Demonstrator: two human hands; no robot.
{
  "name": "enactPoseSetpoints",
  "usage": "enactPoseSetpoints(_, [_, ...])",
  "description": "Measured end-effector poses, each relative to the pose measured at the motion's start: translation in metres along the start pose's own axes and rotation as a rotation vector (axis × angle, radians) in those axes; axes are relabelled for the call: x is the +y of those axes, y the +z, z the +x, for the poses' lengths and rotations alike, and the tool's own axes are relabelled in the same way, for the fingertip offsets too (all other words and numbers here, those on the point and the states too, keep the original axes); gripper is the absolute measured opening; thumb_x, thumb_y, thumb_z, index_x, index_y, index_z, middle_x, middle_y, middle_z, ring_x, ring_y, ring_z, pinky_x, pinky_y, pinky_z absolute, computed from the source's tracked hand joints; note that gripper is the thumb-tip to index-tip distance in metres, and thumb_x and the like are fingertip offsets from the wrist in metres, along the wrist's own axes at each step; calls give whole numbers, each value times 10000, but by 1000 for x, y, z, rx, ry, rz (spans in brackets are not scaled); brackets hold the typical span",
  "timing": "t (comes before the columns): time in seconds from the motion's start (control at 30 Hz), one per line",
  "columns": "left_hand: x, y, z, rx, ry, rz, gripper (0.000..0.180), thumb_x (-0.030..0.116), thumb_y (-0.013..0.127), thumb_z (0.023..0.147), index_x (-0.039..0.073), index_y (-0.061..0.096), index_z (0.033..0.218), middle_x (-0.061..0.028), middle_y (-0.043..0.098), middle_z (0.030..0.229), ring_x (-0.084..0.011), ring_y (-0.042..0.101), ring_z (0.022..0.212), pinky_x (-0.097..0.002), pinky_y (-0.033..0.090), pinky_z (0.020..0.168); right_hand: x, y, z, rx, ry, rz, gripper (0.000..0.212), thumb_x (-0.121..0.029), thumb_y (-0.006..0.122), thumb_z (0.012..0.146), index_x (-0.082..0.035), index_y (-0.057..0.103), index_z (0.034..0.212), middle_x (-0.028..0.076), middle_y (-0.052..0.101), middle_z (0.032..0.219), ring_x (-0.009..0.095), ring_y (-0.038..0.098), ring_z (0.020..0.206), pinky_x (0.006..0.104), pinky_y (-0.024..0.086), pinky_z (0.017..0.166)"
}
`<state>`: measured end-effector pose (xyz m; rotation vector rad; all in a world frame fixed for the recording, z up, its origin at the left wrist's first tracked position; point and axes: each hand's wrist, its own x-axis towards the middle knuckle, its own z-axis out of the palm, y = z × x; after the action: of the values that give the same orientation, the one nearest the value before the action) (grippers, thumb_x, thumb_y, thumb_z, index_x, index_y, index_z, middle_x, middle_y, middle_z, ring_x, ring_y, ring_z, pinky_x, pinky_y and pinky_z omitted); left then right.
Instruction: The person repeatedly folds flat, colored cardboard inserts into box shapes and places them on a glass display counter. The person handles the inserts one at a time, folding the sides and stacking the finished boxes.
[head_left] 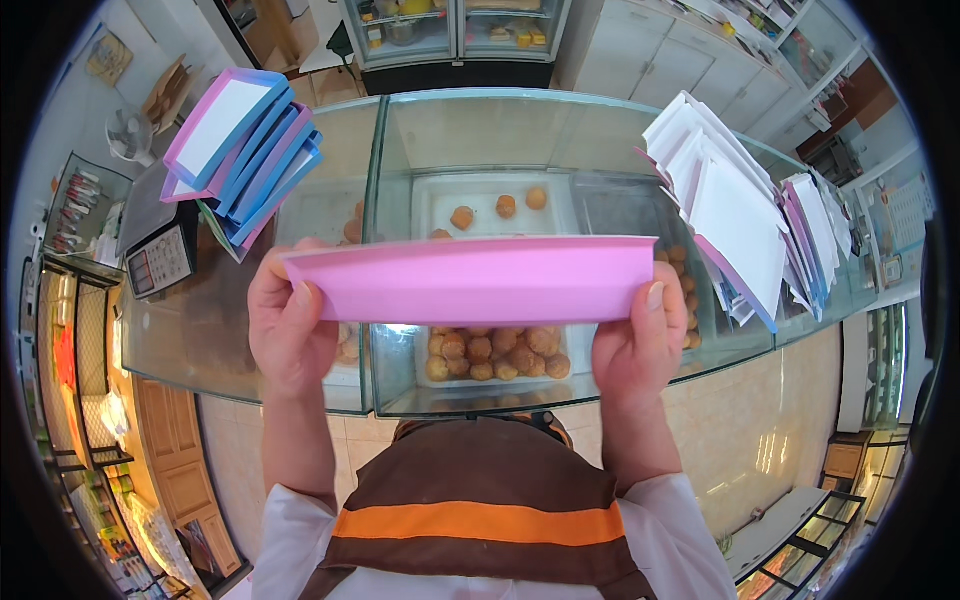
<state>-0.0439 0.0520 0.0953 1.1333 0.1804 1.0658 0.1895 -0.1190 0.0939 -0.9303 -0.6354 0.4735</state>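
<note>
A long pink folded cardboard piece (485, 282) is stretched level between my two hands, above the glass display case. At its left end my left hand (292, 318) pinches it, thumb on the near face. My right hand (645, 325) grips the right end in the same way, thumb pressed on the pink side. The fingers behind the cardboard are partly hidden. Through the glass below, round brown balls of food (500, 353) are piled in a white tray, and the cardboard covers part of them.
On the left of the glass counter (480, 150) stands a stack of pink and blue cardboard trays (245, 150), beside a scale with a keypad (160, 262). Flat white, pink and blue cardboard pieces (735, 215) are heaped on the right. A glass-door fridge (457, 30) stands beyond.
</note>
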Motion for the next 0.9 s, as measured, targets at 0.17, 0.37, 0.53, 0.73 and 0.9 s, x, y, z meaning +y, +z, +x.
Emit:
enactPoseSetpoints(0.17, [-13, -55, -18, -655, -338, 648, 87, 80, 734, 863, 80, 708, 945, -81, 719, 985, -266, 658, 997, -479, 389, 1087, 4, -68, 16, -714, 233, -412, 98, -118, 635, 953, -39, 692, 940, 47, 638, 908, 176, 577, 916, 352, 416, 909])
enactPoseSetpoints(0.37, [-83, -66, -87, -825, -331, 1265, 171, 96, 734, 867, 111, 695, 1033, -65, 685, 998, -271, 661, 1021, -508, 357, 1134, 77, -122, -31, -1211, 111, -1036, 138, -48, 673, 828, -146, 726, 909, 26, 632, 807, 260, 596, 893, 436, 393, 958])
enactPoseSetpoints(0.53, [-96, -61, -73, -804, -301, 1372, 169, 118, 765, 853, 117, 671, 993, -61, 659, 1040, -233, 650, 999, -521, 360, 1151, 92, -122, -36, -991, 20, -1105, 383, -4, 681, 808, -86, 674, 1181, 62, 659, 888, 277, 607, 891, 433, 442, 918])
enactPoseSetpoints(0.73, [-93, -69, -79, -818, -119, 1315, 190, 114, 796, 823, 124, 685, 977, -50, 627, 1154, -224, 633, 1008, -530, 365, 1151, 72, -107, -35, -962, 150, -1132, 694, 111, 598, 669, -83, 595, 1335, 120, 619, 1221, 329, 609, 1039, 442, 449, 1001])
enactPoseSetpoints(0.9, [-102, -70, -78, -780, -114, 1340, 179, 96, 791, 811, 119, 712, 970, -60, 634, 1185, -237, 618, 1077, -531, 371, 1140, 91, -127, -46, -919, -90, -1148, 718, 157, 553, 619, -77, 600, 1296, 142, 611, 1217, 383, 593, 1123, 469, 470, 1002])
